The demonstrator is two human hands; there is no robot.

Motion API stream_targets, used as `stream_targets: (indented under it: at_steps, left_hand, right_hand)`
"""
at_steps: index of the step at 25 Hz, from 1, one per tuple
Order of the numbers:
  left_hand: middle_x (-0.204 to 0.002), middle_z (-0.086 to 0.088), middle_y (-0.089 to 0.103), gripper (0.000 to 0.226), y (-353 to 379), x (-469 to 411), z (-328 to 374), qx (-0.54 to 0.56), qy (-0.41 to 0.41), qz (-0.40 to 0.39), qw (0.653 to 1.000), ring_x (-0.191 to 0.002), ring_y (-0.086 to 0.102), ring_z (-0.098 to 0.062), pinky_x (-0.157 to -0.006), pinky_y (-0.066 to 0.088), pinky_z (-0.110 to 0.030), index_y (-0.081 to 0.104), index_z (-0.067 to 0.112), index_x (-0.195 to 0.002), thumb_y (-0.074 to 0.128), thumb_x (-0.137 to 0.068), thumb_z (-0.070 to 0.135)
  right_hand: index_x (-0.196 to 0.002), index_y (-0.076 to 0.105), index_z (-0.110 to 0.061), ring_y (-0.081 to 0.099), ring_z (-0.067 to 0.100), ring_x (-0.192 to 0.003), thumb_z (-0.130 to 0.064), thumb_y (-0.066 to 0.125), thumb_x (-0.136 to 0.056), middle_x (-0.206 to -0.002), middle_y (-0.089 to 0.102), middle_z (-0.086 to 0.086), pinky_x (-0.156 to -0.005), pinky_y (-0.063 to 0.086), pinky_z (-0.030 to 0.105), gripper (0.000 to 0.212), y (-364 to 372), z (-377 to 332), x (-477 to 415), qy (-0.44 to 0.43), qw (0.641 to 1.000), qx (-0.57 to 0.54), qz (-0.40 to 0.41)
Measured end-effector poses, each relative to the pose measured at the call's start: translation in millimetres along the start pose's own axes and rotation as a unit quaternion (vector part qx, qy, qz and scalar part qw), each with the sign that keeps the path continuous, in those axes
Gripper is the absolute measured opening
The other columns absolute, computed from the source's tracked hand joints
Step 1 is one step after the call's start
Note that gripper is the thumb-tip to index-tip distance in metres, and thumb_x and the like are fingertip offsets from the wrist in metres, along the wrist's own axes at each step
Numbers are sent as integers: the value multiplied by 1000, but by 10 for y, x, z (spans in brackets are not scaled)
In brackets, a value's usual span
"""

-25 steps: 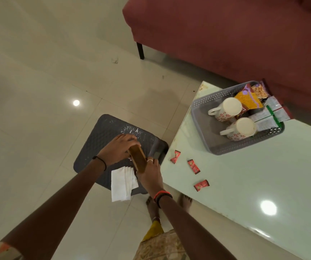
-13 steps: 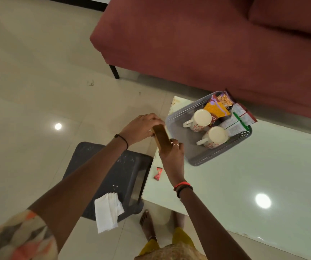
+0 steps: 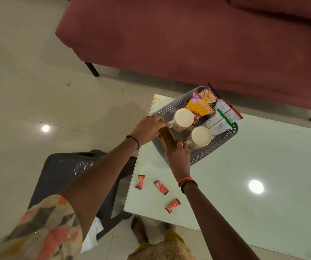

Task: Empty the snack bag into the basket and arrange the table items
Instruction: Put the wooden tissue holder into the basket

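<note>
Both hands' fingers pinch the brown packet over the basket rim's near-left edge.

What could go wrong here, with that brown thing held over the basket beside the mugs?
1. Both hands, left hand and right hand, hold the brown object close to two mugs; a bump could tip one.
2. The basket is already crowded, so packets at its far rim might slide out.

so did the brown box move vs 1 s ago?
Yes. The brown box, held by the left hand and right hand, went from over the dark stool to over the grey basket on the table.
</note>
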State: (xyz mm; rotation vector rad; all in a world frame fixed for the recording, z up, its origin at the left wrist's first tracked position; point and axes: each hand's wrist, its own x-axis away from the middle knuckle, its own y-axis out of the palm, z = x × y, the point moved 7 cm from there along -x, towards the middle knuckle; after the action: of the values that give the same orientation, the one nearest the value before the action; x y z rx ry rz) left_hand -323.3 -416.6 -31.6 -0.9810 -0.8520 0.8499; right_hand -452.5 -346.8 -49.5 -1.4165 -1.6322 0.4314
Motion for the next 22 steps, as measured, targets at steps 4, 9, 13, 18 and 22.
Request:
stream_targets:
  at_steps: [4,9,13,18,22]
  left_hand:
    - [-126,-5,53,50,240,-62,-74,0,-20,-10,1000,-117,53,-21,-103,43,-34,51,26,-129,67,-82,25]
    - [-128,-4,50,52,423,-97,-165,-1,-39,-25,999,-120,50,-22,-107,41,-36,49,26,-131,67,-82,26]
    - [-129,-5,49,51,470,-127,-154,-5,-36,-24,999,-121,50,-22,-109,39,-37,48,26,-132,65,-84,25]
    - [-130,-6,48,52,471,-134,-157,-13,-38,-18,999,-120,51,-23,-109,38,-39,46,27,-134,63,-85,23]
    - [-136,-9,44,58,482,-120,-143,-23,-48,-23,998,-126,47,-25,-112,35,-39,39,27,-140,62,-86,24]
  right_hand:
    - [-132,46,-5,50,32,-119,-19,65,-88,-126,53,16,-98,48,40,50,126,117,-156,-1,999,16,-37]
    - [-126,49,-4,55,31,-117,-16,65,-88,-122,58,16,-97,51,43,43,217,205,-283,5,998,28,-60]
    - [-126,49,-3,53,31,-119,-16,66,-87,-124,56,16,-97,51,44,44,230,244,-295,10,998,33,-52]
    - [-127,48,-3,53,31,-119,-16,64,-88,-125,55,15,-98,51,43,44,238,234,-301,16,998,37,-43]
    - [-129,47,-2,51,32,-121,-15,66,-86,-128,52,16,-100,48,43,48,227,231,-300,19,998,31,-44]
